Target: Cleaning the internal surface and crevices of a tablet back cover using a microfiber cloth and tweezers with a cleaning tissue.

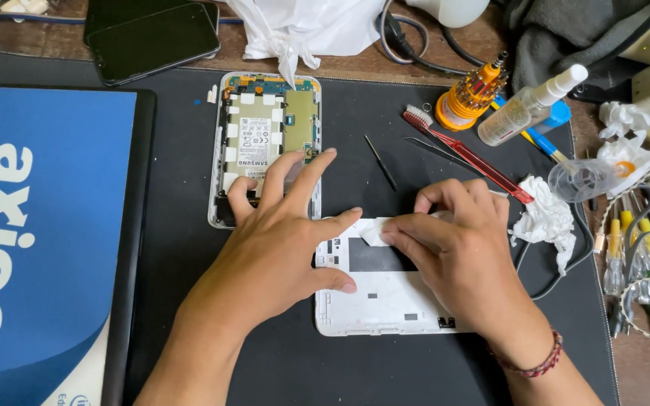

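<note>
The blue box lid (pixel 39 225) fills the 9 o'clock side of the black work mat (pixel 182 248). On the mat, at about 11 o'clock from the hands, lies the opened tablet body (pixel 265 128) with its battery and circuit board facing up. Just below and to the right of it, near the centre, lies the white tablet back cover (pixel 385 297), inner side up.

The left hand (pixel 272 248) is open and flat: its thumb and index finger press the left edge of the back cover, while the other fingers rest over the lower end of the tablet body. The right hand (pixel 457 248) is half closed and pinches a small white wipe (pixel 374 231) against the inner face of the cover, near the dark rectangular window.

To wipe this cover well, I judge that the left hand should hold the cover firm but not bend it, because the thin plastic can flex. The wipe should go in short strokes, and it should stay away from the small clips at the edge.

At 1 o'clock lie a red brush (pixel 468 154), a thin black probe (pixel 380 162), an orange screwdriver bit holder (pixel 472 94) and a small clear spray bottle (pixel 532 105). A crumpled white tissue (pixel 547 218) lies at 3 o'clock, near the right hand.
</note>
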